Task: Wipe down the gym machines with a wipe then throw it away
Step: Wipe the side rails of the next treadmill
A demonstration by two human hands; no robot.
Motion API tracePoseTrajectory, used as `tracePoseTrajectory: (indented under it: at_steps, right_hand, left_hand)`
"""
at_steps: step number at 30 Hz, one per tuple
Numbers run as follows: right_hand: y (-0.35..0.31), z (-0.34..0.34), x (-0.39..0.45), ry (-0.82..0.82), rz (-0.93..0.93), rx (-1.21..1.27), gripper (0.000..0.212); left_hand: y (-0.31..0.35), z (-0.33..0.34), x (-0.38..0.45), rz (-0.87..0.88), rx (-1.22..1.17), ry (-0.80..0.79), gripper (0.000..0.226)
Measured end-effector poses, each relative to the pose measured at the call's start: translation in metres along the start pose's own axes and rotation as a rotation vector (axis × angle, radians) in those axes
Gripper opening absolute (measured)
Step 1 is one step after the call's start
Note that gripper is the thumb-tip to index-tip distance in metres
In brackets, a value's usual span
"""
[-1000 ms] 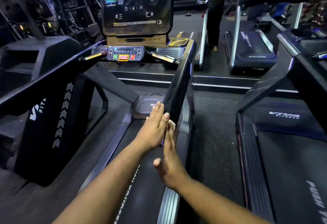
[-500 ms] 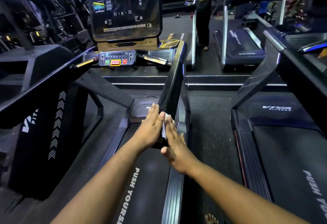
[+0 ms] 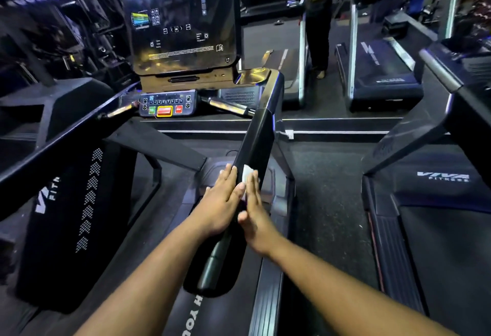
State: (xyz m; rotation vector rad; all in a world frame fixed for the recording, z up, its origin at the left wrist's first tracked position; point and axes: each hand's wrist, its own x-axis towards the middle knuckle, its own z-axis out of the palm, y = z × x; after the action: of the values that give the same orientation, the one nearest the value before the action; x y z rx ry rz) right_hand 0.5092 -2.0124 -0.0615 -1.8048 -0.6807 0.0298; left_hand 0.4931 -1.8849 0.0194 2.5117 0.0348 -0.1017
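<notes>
Hands meet on the right handrail [image 3: 255,144] of a treadmill [image 3: 268,306]; the left hand [image 3: 221,199] lies flat against the rail's left side, fingers straight and close together, holding nothing; the right hand [image 3: 253,212] lies flat against the rail's other side, fingers straight, pressing a small white wipe [image 3: 247,173] to the rail (only a corner of the wipe shows above the fingertips, the remainder being hidden beneath the palm); the rail slopes up from its rounded end near the belt toward the console [image 3: 180,19]; below the dark screen sits a button panel [image 3: 168,104] with green, orange and red keys; a second treadmill [image 3: 438,229] stands to the right, well apart across a strip of floor; a mirror [image 3: 332,30] at the far wall reflects a person standing by a machine.
</notes>
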Motion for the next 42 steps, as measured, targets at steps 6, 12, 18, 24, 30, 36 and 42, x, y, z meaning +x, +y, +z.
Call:
tracePoseTrajectory:
  at_steps: [6, 12, 18, 24, 30, 36, 42]
  right_hand:
    - [0.024, -0.054, 0.074, -0.077, -0.027, -0.118, 0.135]
    - [0.06, -0.07, 0.086, -0.214, -0.194, -0.392, 0.132]
    - [0.097, -0.113, 0.172, -0.143, -0.028, -0.44, 0.136]
    - [0.102, -0.076, 0.136, -0.111, -0.078, -0.091, 0.119]
    - [0.128, -0.118, 0.227, 0.02, 0.034, -0.116, 0.125]
    - [0.136, -0.094, 0.22, 0.177, 0.194, 0.124, 0.129]
    - [0.128, -0.086, 0.217, 0.174, 0.167, 0.09, 0.124]
  left_hand:
    - [0.004, 0.001, 0.047, -0.032, 0.024, 0.006, 0.061]
    - [0.004, 0.001, 0.084, -0.022, 0.059, 0.013, 0.06]
    - [0.013, 0.002, 0.125, -0.074, 0.093, 0.031, 0.06]
    - [0.019, 0.002, 0.162, -0.095, 0.087, 0.043, 0.059]
    - [0.024, 0.001, 0.181, -0.107, 0.105, 0.05, 0.059]
    - [0.027, 0.001, 0.186, -0.101, 0.136, 0.045, 0.059]
    - [0.03, -0.001, 0.188, -0.107, 0.18, 0.053, 0.059]
